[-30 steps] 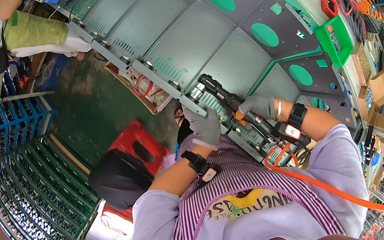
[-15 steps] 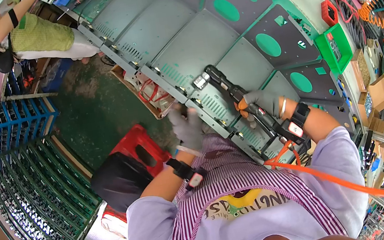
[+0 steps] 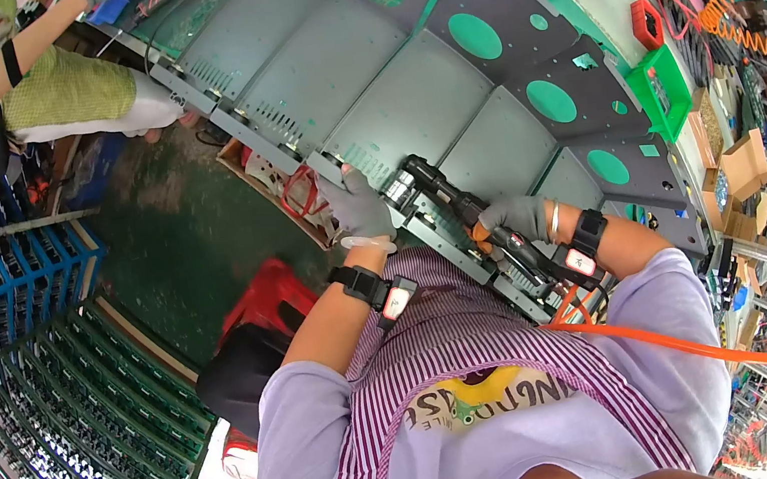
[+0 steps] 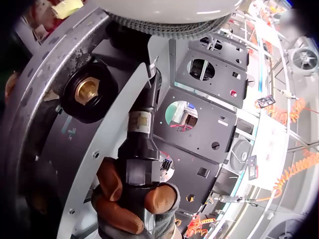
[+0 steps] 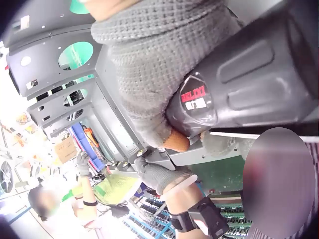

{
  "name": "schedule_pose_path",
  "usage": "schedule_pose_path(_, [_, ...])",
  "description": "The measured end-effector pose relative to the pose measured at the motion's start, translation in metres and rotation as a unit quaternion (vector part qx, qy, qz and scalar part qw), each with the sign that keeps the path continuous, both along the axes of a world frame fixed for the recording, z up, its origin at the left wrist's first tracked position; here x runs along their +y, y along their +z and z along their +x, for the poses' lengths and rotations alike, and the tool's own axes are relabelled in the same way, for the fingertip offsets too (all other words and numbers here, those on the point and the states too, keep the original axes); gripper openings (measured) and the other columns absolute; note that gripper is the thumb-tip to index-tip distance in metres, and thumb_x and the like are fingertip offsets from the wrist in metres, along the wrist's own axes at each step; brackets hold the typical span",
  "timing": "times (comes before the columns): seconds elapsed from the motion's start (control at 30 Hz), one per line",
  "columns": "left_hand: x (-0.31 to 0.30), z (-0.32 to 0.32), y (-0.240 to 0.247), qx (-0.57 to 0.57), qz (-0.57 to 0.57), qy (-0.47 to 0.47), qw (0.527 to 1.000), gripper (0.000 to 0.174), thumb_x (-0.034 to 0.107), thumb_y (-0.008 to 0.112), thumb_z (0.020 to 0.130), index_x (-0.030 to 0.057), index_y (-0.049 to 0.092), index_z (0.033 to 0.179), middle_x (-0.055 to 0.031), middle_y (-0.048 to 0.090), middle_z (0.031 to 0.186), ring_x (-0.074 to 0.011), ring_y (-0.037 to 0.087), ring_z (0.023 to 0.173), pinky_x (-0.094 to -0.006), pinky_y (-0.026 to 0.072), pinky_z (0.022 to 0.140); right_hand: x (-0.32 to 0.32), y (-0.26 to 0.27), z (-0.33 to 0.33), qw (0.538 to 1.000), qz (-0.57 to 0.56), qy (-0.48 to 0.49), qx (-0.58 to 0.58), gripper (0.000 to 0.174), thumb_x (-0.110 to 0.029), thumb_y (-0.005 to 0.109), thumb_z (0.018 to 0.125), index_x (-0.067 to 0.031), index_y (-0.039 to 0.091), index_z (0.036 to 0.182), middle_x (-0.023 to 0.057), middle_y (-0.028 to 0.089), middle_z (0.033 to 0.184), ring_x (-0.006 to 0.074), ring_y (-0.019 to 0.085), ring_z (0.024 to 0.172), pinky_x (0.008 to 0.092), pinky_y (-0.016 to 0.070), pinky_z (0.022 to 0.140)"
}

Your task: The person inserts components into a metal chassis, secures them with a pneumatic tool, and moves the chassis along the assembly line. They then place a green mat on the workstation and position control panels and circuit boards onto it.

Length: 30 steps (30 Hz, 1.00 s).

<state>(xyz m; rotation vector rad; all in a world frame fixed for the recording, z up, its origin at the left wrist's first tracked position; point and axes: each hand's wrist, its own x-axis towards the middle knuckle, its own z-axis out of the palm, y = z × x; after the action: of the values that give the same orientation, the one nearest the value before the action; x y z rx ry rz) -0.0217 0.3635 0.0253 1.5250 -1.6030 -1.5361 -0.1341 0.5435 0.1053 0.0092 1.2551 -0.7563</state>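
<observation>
My right hand (image 3: 516, 217) grips a black angle-head power tool (image 3: 459, 204) by its body; in the right wrist view, the glove (image 5: 144, 64) wraps round it. Brown fingertips curl round the tool (image 4: 139, 122) in the left wrist view. The tool's silver head lies at the inner side of a grey metal cabinet's front rail (image 3: 451, 248). My left hand (image 3: 361, 211), also gloved, is at that rail just left of the tool head; its fingers look extended in the right wrist view (image 5: 158, 175). Whether it holds something small is hidden.
An orange hose (image 3: 695, 345) runs from the tool to the right. A green bin (image 3: 661, 91) and a red bin (image 3: 646, 24) stand beyond the cabinet. A red stool (image 3: 262, 298), an open box (image 3: 240, 157) and parts racks (image 3: 74, 393) are at the left. Another person works at upper left.
My left hand has moved off the rail, then up and back to it beside the tool head. The tool in my right hand has shifted slightly down since half a second ago.
</observation>
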Motion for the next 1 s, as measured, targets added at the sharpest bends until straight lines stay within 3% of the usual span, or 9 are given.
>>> schedule_pose_path(0.1, [0.002,-0.003,-0.008,-0.031,-0.081,0.02,0.996,0.055,0.036,0.043,0.087,0.0003,0.032,0.127,-0.022,0.054,0.107,-0.034,0.055,0.094,-0.0401,0.0417,0.081,-0.002,0.003,0.0,1.0,0.008,0.004,-0.009,0.023,-0.021,0.055,0.071,0.0022,0.056,0.074,0.0109,0.057,0.064,0.0196,0.058,0.051,0.0333,0.0518,0.049])
schedule_pose_path(0.2, [0.004,-0.004,0.002,-0.06,-0.089,0.022,0.994,0.054,0.036,0.043,0.087,0.0002,0.033,0.126,-0.0217,0.055,0.105,-0.0331,0.056,0.091,-0.0397,0.0429,0.08,-0.003,0.001,-0.002,0.999,0.017,-0.011,-0.051,0.023,-0.021,0.055,0.072,0.0025,0.056,0.073,0.011,0.058,0.065,0.0199,0.058,0.051,0.0332,0.0517,0.049])
schedule_pose_path(0.3, [0.001,0.0,-0.012,-0.018,-0.029,-0.001,0.999,0.051,0.034,0.04,0.088,0.0008,0.032,0.125,-0.0224,0.044,0.119,-0.0391,0.048,0.103,-0.0423,0.0382,0.085,0.002,-0.008,-0.003,0.998,0.02,0.008,-0.059,0.024,-0.02,0.054,0.072,0.0029,0.056,0.075,0.0105,0.057,0.065,0.0201,0.058,0.051,0.0337,0.0519,0.049])
schedule_pose_path(0.43, [0.004,0.002,-0.018,-0.014,-0.016,0.023,1.0,0.047,0.033,0.042,0.088,0.0,0.037,0.121,-0.0225,0.052,0.107,-0.0397,0.051,0.097,-0.0422,0.0402,0.082,0.006,-0.018,-0.01,0.994,-0.018,-0.024,-0.103,0.025,-0.021,0.055,0.072,0.0029,0.055,0.079,0.0101,0.056,0.064,0.0193,0.058,0.049,0.0339,0.0518,0.047])
schedule_pose_path(0.53, [-0.002,0.011,-0.015,-0.042,-0.04,-0.031,0.998,0.046,0.032,0.043,0.087,0.0,0.039,0.119,-0.0233,0.051,0.109,-0.0389,0.051,0.098,-0.0412,0.0403,0.083,-0.005,-0.02,-0.03,0.999,-0.016,-0.025,-0.031,0.026,-0.022,0.055,0.073,0.0026,0.054,0.081,0.0106,0.055,0.064,0.0183,0.057,0.048,0.0331,0.0508,0.043])
schedule_pose_path(0.6, [-0.002,0.005,-0.012,-0.056,-0.097,-0.002,0.994,0.045,0.032,0.049,0.083,-0.0005,0.043,0.114,-0.0208,0.055,0.1,-0.0339,0.055,0.089,-0.0391,0.0433,0.077,-0.028,-0.002,-0.04,0.998,-0.044,-0.033,-0.03,0.025,-0.021,0.054,0.075,0.0028,0.055,0.079,0.0112,0.054,0.062,0.0178,0.056,0.047,0.0316,0.0502,0.042])
schedule_pose_path(0.7, [-0.001,-0.001,0.004,-0.112,-0.08,0.008,0.99,0.042,0.027,0.055,0.076,-0.0032,0.048,0.104,-0.0174,0.06,0.086,-0.0266,0.06,0.076,-0.0367,0.0476,0.067,-0.06,-0.005,-0.042,0.996,-0.055,-0.056,-0.049,0.024,-0.021,0.053,0.076,0.0028,0.057,0.076,0.0108,0.056,0.061,0.0185,0.056,0.047,0.0309,0.0483,0.045])
schedule_pose_path(0.8, [-0.007,0.0,0.013,-0.104,-0.014,-0.033,0.994,0.046,0.022,0.057,0.071,-0.0019,0.047,0.109,-0.0167,0.06,0.087,-0.0267,0.06,0.075,-0.037,0.0483,0.066,-0.076,-0.015,-0.037,0.996,-0.054,-0.024,-0.067,0.024,-0.021,0.054,0.074,0.0028,0.057,0.076,0.0106,0.057,0.062,0.0185,0.056,0.047,0.0304,0.0479,0.045])
schedule_pose_path(1.0, [-0.006,-0.006,0.008,-0.167,-0.016,0.015,0.986,0.056,0.019,0.059,0.066,0.0047,0.041,0.117,-0.0158,0.061,0.087,-0.0285,0.062,0.074,-0.037,0.0494,0.067,-0.085,-0.013,-0.033,0.997,-0.02,-0.012,-0.074,0.019,-0.018,0.058,0.07,0.0002,0.055,0.069,0.0092,0.055,0.059,0.0177,0.055,0.046,0.0297,0.0488,0.045])
